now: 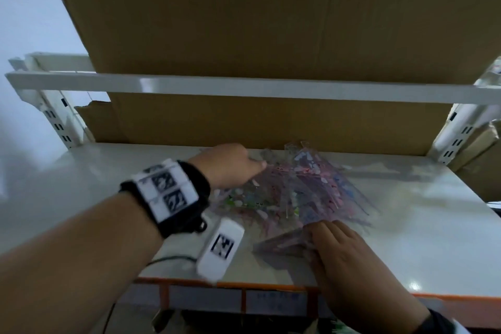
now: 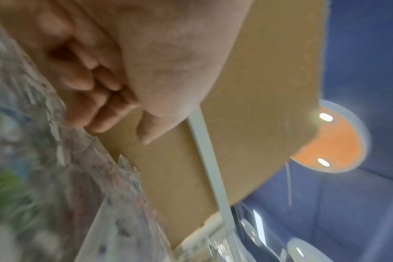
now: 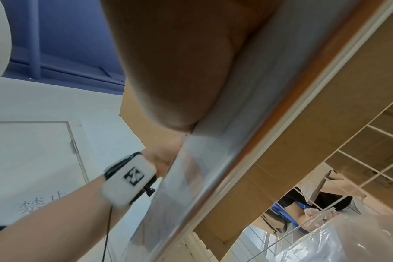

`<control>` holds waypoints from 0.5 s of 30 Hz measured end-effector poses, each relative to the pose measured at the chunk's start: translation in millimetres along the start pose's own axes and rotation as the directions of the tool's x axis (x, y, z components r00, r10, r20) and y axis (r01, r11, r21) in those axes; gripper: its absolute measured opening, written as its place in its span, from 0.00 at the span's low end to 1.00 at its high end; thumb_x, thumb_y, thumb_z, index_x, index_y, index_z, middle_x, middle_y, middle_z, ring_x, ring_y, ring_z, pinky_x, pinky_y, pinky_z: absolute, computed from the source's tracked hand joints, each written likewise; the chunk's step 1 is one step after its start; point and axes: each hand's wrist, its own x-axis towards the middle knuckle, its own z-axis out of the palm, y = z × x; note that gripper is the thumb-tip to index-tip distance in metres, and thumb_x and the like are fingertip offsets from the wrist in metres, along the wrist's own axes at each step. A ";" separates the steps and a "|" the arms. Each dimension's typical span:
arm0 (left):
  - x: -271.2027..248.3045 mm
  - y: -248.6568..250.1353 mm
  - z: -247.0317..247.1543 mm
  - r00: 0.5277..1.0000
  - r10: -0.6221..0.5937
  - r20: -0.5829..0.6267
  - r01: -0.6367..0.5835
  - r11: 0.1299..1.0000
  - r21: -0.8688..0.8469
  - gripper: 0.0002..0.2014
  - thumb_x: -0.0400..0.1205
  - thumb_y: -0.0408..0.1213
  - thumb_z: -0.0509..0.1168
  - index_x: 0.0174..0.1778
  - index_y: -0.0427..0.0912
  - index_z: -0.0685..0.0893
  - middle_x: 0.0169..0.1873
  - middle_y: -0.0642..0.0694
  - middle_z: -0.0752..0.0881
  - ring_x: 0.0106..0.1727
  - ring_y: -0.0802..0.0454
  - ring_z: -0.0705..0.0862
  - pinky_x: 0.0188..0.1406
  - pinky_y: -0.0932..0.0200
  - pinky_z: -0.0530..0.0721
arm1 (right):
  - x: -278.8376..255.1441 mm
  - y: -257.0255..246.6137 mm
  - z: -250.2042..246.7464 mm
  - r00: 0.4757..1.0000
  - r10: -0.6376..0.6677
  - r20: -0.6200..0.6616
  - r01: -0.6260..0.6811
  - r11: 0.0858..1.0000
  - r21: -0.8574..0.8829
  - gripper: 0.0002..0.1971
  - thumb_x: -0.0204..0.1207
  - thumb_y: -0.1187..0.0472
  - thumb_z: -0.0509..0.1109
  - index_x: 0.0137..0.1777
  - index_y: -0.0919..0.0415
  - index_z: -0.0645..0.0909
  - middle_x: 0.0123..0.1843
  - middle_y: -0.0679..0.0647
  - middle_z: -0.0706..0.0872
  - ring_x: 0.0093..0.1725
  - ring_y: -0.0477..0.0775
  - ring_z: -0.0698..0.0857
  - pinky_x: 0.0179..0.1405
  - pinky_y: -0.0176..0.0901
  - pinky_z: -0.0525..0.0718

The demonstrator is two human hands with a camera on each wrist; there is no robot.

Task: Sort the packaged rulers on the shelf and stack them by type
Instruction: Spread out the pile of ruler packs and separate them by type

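A loose pile of packaged rulers (image 1: 298,192) in clear sleeves, printed pink, purple and green, lies mid-shelf on the white shelf board (image 1: 406,238). My left hand (image 1: 230,168) reaches over the pile's far left corner. In the left wrist view its fingers (image 2: 96,92) are curled just above the packets (image 2: 45,177), with nothing seen between them. My right hand (image 1: 339,249) lies flat, fingers straight, on a pink packet (image 1: 282,244) at the pile's near edge. In the right wrist view only the palm (image 3: 180,70) shows, against the shelf.
A brown cardboard sheet (image 1: 271,122) backs the shelf. A white rail (image 1: 244,87) crosses above it. Slotted uprights stand at both back corners, with cardboard boxes (image 1: 482,165) beyond the right one. The shelf's front edge (image 1: 271,286) is orange.
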 end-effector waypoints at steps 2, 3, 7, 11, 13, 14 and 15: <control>28.1 6.7 -5.5 0.992 -0.099 0.074 0.097 0.995 0.025 0.31 0.81 0.67 0.58 0.46 0.39 0.84 0.36 0.46 0.84 0.37 0.47 0.81 0.34 0.57 0.74 | -0.1 0.4 0.2 1.000 0.009 -0.002 -0.010 1.000 -0.008 0.14 0.66 0.57 0.78 0.52 0.53 0.82 0.44 0.48 0.86 0.41 0.55 0.86 0.37 0.45 0.87; 37.8 10.6 -4.4 0.987 -0.119 0.104 0.116 0.993 0.031 0.32 0.79 0.69 0.59 0.46 0.39 0.84 0.36 0.47 0.86 0.37 0.48 0.82 0.33 0.57 0.74 | -0.3 0.5 0.0 1.000 0.014 0.004 -0.014 1.000 -0.010 0.14 0.66 0.57 0.77 0.51 0.54 0.83 0.43 0.48 0.86 0.41 0.55 0.87 0.36 0.46 0.87; 59.8 21.4 9.4 0.971 -0.154 0.181 0.151 0.988 0.032 0.37 0.70 0.77 0.62 0.57 0.47 0.85 0.48 0.50 0.86 0.44 0.50 0.82 0.39 0.57 0.77 | 0.4 0.3 -0.6 1.000 0.019 0.001 -0.019 0.999 -0.030 0.12 0.64 0.55 0.75 0.47 0.53 0.83 0.40 0.47 0.86 0.38 0.53 0.87 0.34 0.41 0.86; 64.9 30.4 18.9 0.979 -0.110 0.174 0.096 0.991 0.088 0.34 0.71 0.74 0.64 0.59 0.49 0.85 0.56 0.49 0.86 0.41 0.53 0.80 0.37 0.58 0.75 | 1.1 -2.8 -3.4 0.999 0.038 -0.012 -0.039 0.999 -0.037 0.11 0.63 0.53 0.74 0.46 0.51 0.83 0.38 0.44 0.85 0.36 0.49 0.86 0.33 0.37 0.84; 67.1 30.8 19.5 0.978 -0.100 0.184 0.082 0.991 0.105 0.26 0.73 0.70 0.66 0.47 0.49 0.84 0.49 0.50 0.86 0.40 0.53 0.80 0.37 0.59 0.76 | 1.4 -2.3 -3.7 0.999 0.046 0.013 -0.045 0.999 -0.020 0.11 0.65 0.53 0.73 0.47 0.50 0.82 0.40 0.43 0.85 0.37 0.48 0.86 0.35 0.38 0.84; 66.5 30.3 18.2 0.976 -0.102 0.193 0.081 0.990 0.114 0.24 0.74 0.69 0.66 0.44 0.49 0.83 0.48 0.50 0.87 0.42 0.51 0.82 0.39 0.58 0.77 | 1.8 -1.9 -3.5 0.997 0.050 0.053 -0.049 0.999 -0.012 0.10 0.67 0.53 0.72 0.49 0.50 0.82 0.42 0.43 0.85 0.40 0.48 0.86 0.39 0.38 0.83; 65.4 29.8 16.4 0.974 -0.104 0.200 0.080 0.989 0.127 0.24 0.75 0.68 0.66 0.45 0.48 0.84 0.50 0.49 0.87 0.46 0.48 0.84 0.42 0.57 0.78 | 2.7 -0.6 -3.4 0.994 0.057 0.091 -0.057 0.998 0.000 0.11 0.72 0.52 0.69 0.54 0.50 0.82 0.47 0.44 0.85 0.46 0.48 0.85 0.46 0.38 0.82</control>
